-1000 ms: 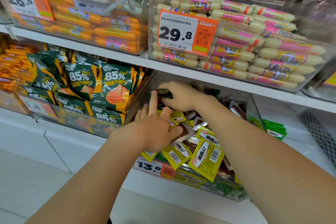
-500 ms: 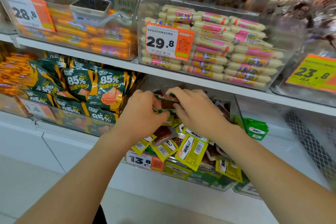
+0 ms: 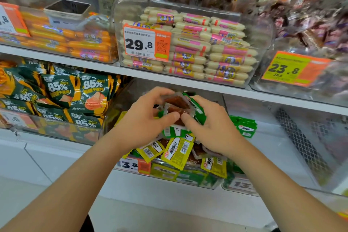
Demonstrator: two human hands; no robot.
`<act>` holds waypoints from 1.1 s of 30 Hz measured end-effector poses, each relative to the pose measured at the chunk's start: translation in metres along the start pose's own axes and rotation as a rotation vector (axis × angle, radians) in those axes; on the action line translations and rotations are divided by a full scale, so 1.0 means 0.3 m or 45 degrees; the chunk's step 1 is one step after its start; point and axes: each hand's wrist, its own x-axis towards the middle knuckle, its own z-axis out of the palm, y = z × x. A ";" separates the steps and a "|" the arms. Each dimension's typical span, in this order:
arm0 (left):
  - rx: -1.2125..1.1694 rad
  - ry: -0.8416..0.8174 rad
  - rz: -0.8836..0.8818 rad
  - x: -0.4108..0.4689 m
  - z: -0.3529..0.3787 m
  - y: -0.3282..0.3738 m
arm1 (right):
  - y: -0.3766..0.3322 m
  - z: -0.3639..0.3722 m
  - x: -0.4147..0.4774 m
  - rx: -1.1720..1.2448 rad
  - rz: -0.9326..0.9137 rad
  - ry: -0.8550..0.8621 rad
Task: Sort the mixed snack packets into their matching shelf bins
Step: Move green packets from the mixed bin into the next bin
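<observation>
Green packets (image 3: 194, 106): a small bunch with clear windows showing brown contents, held just above the mixed bin (image 3: 169, 176), which stands under the shelf. Left hand (image 3: 143, 120) grasps the bunch from the left, with fingers (image 3: 157, 92) curled over its top edge and thumb pressed to its front. Right hand (image 3: 212, 126) grasps it from the right, with fingers curled behind it and thumb tip meeting the left thumb at the front. Both forearms reach in from the lower corners.

Mixed bin: clear plastic, heaped with yellow packets (image 3: 177, 153) and a few green ones, some overhanging its front wall. Orange tag "13.8" (image 3: 134, 165) sits at its front left corner.

Right of the mixed bin, in the adjoining clear bin, lies a tidy green stack (image 3: 244, 128), near the right wrist. Further right is a black mesh panel (image 3: 305, 145). Left of the mixed bin is a bin of dark green packs (image 3: 75, 98) marked "85%".

Above the mixed bin, the white shelf (image 3: 188, 83) carries a clear bin of white-and-pink sausages (image 3: 216, 51) with tag "29.8" (image 3: 146, 43). Up and left of the mixed bin lie orange sausages (image 3: 75, 43). Up and right are dark wrapped snacks (image 3: 310, 24), blurred, behind tag "23.8" (image 3: 290, 69)
</observation>
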 end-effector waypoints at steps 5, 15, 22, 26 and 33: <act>0.109 0.014 -0.115 0.030 0.038 -0.042 | 0.033 -0.005 -0.014 -0.010 0.082 -0.039; 0.480 0.303 -0.109 0.058 0.061 -0.039 | 0.067 -0.051 -0.014 -0.235 0.158 0.215; 0.689 0.178 -0.057 0.063 0.079 -0.068 | 0.033 -0.068 -0.039 0.249 0.445 0.319; 0.686 0.124 -0.008 0.066 0.058 -0.074 | 0.003 -0.056 -0.038 0.702 0.675 0.189; 0.431 0.099 0.144 0.075 0.030 -0.076 | 0.025 -0.062 0.005 0.648 0.848 -0.296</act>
